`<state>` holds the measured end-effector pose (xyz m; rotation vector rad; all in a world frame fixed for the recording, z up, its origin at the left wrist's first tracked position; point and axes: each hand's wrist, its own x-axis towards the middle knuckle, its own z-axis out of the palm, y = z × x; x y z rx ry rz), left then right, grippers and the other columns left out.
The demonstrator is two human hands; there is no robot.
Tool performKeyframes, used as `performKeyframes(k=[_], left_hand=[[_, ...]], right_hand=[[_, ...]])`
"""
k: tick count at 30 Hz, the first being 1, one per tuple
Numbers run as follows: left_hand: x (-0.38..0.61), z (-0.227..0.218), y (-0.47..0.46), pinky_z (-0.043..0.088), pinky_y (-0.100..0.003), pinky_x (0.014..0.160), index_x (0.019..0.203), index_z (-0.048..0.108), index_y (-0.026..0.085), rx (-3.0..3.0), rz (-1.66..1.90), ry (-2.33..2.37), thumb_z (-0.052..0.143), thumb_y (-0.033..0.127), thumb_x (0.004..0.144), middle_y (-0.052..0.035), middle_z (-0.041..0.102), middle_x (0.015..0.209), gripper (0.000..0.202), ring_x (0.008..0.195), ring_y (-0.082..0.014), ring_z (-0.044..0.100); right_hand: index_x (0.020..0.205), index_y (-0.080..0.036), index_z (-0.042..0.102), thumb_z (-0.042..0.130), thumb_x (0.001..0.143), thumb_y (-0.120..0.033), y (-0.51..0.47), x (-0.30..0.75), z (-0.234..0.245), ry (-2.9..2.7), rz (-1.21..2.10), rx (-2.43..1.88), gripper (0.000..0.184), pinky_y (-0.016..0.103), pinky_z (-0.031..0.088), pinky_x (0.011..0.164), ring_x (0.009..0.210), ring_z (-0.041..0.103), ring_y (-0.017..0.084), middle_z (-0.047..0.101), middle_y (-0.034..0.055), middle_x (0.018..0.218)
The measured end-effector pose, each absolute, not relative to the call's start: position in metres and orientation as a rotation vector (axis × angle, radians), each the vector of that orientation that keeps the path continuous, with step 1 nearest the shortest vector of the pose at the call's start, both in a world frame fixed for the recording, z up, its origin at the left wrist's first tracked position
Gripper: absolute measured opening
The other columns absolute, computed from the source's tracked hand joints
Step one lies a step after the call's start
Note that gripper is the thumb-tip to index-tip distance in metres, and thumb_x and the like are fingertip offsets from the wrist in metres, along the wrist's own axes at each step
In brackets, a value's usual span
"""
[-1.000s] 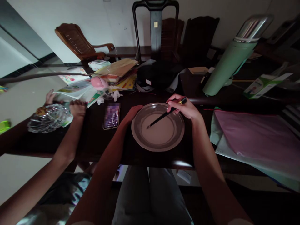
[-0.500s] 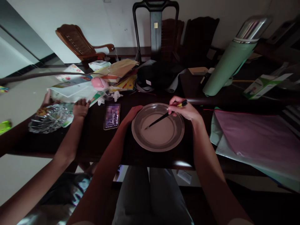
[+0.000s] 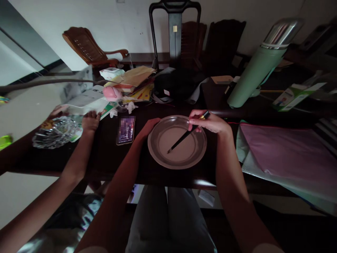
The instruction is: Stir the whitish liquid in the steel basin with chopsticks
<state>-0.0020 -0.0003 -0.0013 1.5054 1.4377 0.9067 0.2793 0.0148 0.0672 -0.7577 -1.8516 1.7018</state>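
Observation:
A round, shallow metal plate (image 3: 177, 165) lies on the dark table right in front of me. My left hand (image 3: 150, 127) holds it by the upper left rim, its fingers partly hidden behind the edge. Over the plate's upper right side, my right hand (image 3: 204, 121) pinches a slim black pen-like stick (image 3: 181, 138) with a gold band near its upper end. The stick slants down to the left, and its thin tip is over the plate's flat bottom. Whether the tip touches the surface, I cannot tell.
Left of the plate lies a phone (image 3: 125, 130). Further left, another person's hands (image 3: 91, 121) handle papers (image 3: 88, 100) beside a clear glass bowl (image 3: 55, 133). A green thermos (image 3: 254, 75) stands at the back right; a pink folder (image 3: 286, 147) lies nearer. A black bag (image 3: 179, 84) sits behind.
The stick's tip has moved slightly right and down over the plate, and my right wrist has turned a little. My left hand stays put. At left, the other person has turned a sheet.

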Motion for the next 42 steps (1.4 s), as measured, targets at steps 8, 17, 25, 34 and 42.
performKeyframes(k=[8, 17, 25, 34, 42], left_hand=[[-0.003, -0.002, 0.0, 0.04, -0.025, 0.068, 0.071, 0.059, 0.016, 1.475, 0.929, 1.441, 0.044, 0.046, 0.081, 0.0004, 0.057, 0.072, 0.035, 0.072, -0.015, 0.049], [-0.004, -0.005, 0.0, 0.039, -0.023, 0.064, 0.071, 0.06, 0.015, 1.465, 0.954, 1.401, 0.045, 0.042, 0.083, 0.0011, 0.057, 0.072, 0.033, 0.072, -0.0138, 0.048], [-0.004, -0.003, 0.002, 0.04, -0.024, 0.069, 0.071, 0.059, 0.015, 1.509, 0.935, 1.435, 0.044, 0.044, 0.083, 0.0014, 0.056, 0.072, 0.035, 0.073, -0.014, 0.048], [-0.004, -0.001, 0.002, 0.039, -0.024, 0.068, 0.072, 0.059, 0.015, 1.518, 0.934, 1.407, 0.043, 0.046, 0.081, 0.0008, 0.055, 0.072, 0.036, 0.073, -0.0146, 0.047], [-0.001, 0.001, 0.0, 0.04, -0.025, 0.069, 0.072, 0.06, 0.015, 1.438, 0.943, 1.415, 0.045, 0.044, 0.082, 0.0013, 0.057, 0.07, 0.034, 0.071, -0.0144, 0.049]], right_hand=[[0.074, -0.018, 0.057, 0.074, 0.072, -0.04, 0.058, 0.281, 0.061, -1.684, 1.625, -0.78, 0.028, 0.019, 0.032, 0.04, 0.046, 0.049, 0.006, 0.07, 0.0027, 0.063], [0.075, -0.017, 0.06, 0.071, 0.076, -0.042, 0.028, 0.294, 0.06, -1.765, 1.7, -0.813, 0.027, 0.018, 0.032, 0.041, 0.054, 0.057, 0.01, 0.068, 0.0037, 0.06], [0.068, -0.018, 0.057, 0.07, 0.076, -0.046, 0.038, 0.281, 0.051, -1.706, 1.416, -0.843, 0.032, 0.021, 0.039, 0.046, 0.049, 0.051, 0.007, 0.072, 0.0036, 0.073], [0.07, -0.021, 0.065, 0.062, 0.082, -0.047, 0.004, 0.309, 0.049, -1.941, 1.294, -0.888, 0.029, 0.028, 0.047, 0.068, 0.074, 0.067, 0.017, 0.074, 0.0027, 0.076], [0.065, -0.021, 0.06, 0.066, 0.078, -0.05, 0.002, 0.306, 0.047, -1.765, 1.101, -0.973, 0.033, 0.031, 0.048, 0.071, 0.076, 0.07, 0.02, 0.072, 0.0021, 0.071]])
